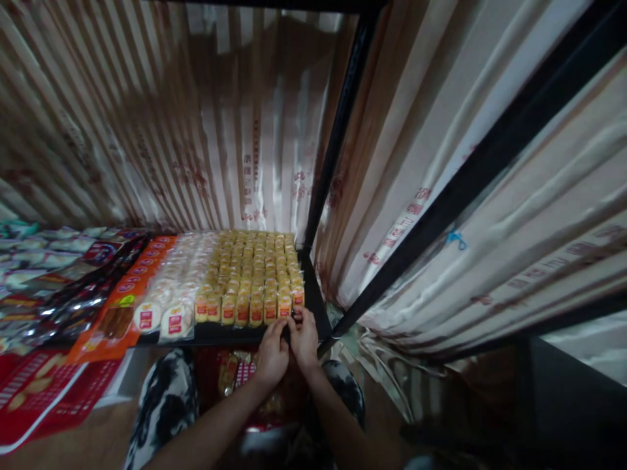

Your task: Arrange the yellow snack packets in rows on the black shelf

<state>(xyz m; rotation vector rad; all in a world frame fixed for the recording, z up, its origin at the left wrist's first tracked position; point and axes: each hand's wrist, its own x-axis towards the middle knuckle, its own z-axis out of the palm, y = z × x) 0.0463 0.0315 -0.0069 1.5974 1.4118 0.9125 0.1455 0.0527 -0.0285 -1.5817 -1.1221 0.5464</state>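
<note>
Rows of small yellow snack packets (pixel 242 281) with red-and-white labels stand tightly lined up on a black shelf (pixel 210 333). At the front right end of these rows, my left hand (pixel 273 356) and my right hand (pixel 304 338) are close together, fingers bent and fingertips nearly meeting. The fingertips are at the lower edge of the last front packets (pixel 298 295). A small dark spot shows between them, too blurred to name. Whether either hand pinches a packet or only touches it cannot be made out.
Left of the yellow rows are round white snack packets (pixel 175 321), an orange package (pixel 110 316) and dark shiny packets (pixel 73 297). A red bag (pixel 53 391) hangs at lower left. Black frame posts (pixel 343 117) and pleated curtains (pixel 264 130) enclose the shelf. Below are more packets (pixel 240 372).
</note>
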